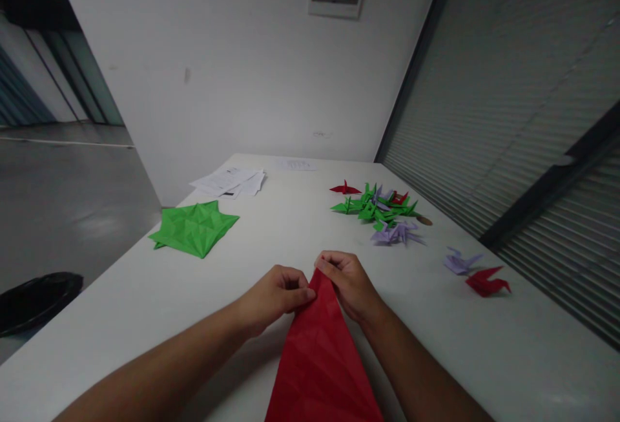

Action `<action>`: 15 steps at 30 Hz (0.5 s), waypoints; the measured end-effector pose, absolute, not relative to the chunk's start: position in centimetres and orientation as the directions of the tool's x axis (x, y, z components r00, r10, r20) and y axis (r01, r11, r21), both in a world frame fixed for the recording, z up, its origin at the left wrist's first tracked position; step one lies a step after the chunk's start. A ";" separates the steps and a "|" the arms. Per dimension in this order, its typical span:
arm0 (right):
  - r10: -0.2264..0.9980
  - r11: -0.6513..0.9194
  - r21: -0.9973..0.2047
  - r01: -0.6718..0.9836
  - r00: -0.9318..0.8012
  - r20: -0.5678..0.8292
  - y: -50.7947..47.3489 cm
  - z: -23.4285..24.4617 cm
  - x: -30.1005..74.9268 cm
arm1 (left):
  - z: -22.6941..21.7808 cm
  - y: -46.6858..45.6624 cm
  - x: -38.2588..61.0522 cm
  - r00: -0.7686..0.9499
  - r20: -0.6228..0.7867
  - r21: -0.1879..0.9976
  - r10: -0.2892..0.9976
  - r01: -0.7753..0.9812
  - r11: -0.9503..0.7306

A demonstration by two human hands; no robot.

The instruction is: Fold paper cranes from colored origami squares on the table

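A red sheet of paper (320,357), folded into a long narrow triangle, lies on the white table (121,318) pointing away from me. My left hand (276,296) pinches the left side of its tip with fingers closed. My right hand (349,283) pinches the right side of the same tip, fingers curled over it. Both hands meet at the paper's point.
A creased green paper stack (194,229) lies at the left. White printed sheets (228,181) sit further back. A heap of green, purple and red folded cranes (382,210) lies at the right, with a lone purple crane (460,262) and a red crane (487,282) nearer. Blinds line the right wall.
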State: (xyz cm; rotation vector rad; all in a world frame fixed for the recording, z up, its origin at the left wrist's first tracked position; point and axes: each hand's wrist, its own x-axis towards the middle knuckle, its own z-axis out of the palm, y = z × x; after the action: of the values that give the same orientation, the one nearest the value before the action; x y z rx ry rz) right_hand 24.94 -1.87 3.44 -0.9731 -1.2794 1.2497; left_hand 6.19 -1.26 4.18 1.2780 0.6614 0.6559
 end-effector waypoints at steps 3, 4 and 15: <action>0.984 0.119 -0.981 -0.152 -0.112 0.137 -1.8 3.3 24.9 | 4.1 -1.2 6.2 0.653 -0.082 0.985 0.753 -0.060 0.159; 0.984 0.122 -0.980 -0.154 -0.113 0.140 -1.8 3.3 24.9 | 4.1 -1.2 6.2 0.653 -0.078 0.986 0.753 -0.062 0.155; 0.988 0.103 -0.984 -0.143 -0.104 0.118 -2.2 3.6 24.5 | 3.9 -1.3 6.5 0.641 -0.056 0.991 0.765 -0.055 0.118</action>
State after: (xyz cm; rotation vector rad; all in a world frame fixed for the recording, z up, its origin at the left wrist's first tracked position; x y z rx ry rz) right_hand 24.49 -2.16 3.63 -0.9716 -1.2375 1.2686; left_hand 6.47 -1.33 3.91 1.3281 0.6715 0.6708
